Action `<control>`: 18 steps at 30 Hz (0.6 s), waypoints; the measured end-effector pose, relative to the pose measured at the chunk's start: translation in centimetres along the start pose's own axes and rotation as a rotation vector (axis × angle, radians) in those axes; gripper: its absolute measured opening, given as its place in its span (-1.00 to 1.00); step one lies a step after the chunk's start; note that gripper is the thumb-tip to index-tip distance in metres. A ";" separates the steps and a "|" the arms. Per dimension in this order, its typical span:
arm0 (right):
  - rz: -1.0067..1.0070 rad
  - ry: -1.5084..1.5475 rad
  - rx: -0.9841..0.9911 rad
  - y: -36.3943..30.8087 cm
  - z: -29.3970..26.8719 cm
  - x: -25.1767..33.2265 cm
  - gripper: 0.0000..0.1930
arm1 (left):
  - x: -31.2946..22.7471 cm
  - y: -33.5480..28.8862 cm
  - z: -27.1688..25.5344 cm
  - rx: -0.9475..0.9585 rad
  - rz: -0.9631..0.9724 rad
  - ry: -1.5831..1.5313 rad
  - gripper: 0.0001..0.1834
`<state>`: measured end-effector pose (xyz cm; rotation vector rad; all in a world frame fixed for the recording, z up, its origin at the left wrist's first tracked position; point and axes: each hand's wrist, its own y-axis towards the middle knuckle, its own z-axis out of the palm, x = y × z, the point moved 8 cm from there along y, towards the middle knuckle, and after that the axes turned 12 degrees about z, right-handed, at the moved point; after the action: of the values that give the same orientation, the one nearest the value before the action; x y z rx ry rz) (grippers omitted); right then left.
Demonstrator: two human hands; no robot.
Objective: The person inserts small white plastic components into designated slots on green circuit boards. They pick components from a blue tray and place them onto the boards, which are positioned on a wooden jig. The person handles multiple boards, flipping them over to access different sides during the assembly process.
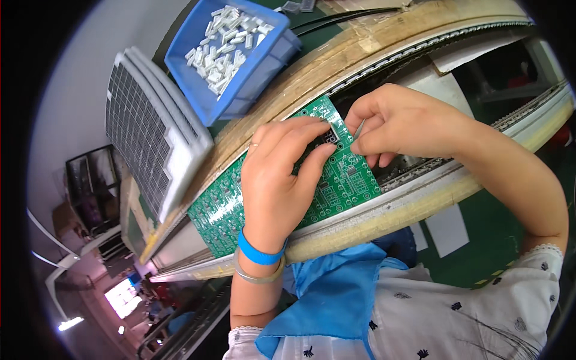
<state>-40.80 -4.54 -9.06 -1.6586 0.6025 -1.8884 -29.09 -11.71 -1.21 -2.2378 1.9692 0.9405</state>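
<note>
While a blue bin [231, 57] of small white parts [225, 42] sits at upper left beside a stack of white gridded trays [150, 126], both forearms reach up onto the green circuit board [288, 186] lying on the conveyor rails [420, 186]. Left hand [279, 180] lies flat, fingers together pressing the board; right hand [396, 123] curls, fingertips pinching a small white part [337, 126] against the board's upper edge.

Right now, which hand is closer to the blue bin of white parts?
Left. The left hand rests on the green circuit board just below the blue bin; the right hand works at the board's far end, farther right.
</note>
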 end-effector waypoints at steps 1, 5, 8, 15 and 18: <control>0.005 -0.011 -0.002 0.0 -0.1 -0.2 -0.74 | 0.0 0.2 0.1 0.006 0.015 0.008 -0.76; -0.012 -0.024 0.013 0.4 -0.1 -0.6 -0.70 | -0.1 0.5 0.3 0.036 0.032 0.060 -0.76; -0.029 -0.006 0.008 0.1 -0.2 -0.6 -0.74 | -0.7 0.8 0.4 0.062 0.012 0.075 -0.74; -0.136 -0.010 -0.042 -0.1 -0.3 -0.6 -0.75 | -1.1 1.0 0.5 0.066 0.095 0.152 -0.70; -0.148 -0.008 -0.047 -0.1 -0.1 -0.5 -0.75 | -1.1 1.0 0.6 0.063 0.110 0.153 -0.69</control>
<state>-40.91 -4.12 -9.34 -1.7835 0.5376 -1.9844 -30.25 -10.72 -0.83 -2.2507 2.1716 0.7236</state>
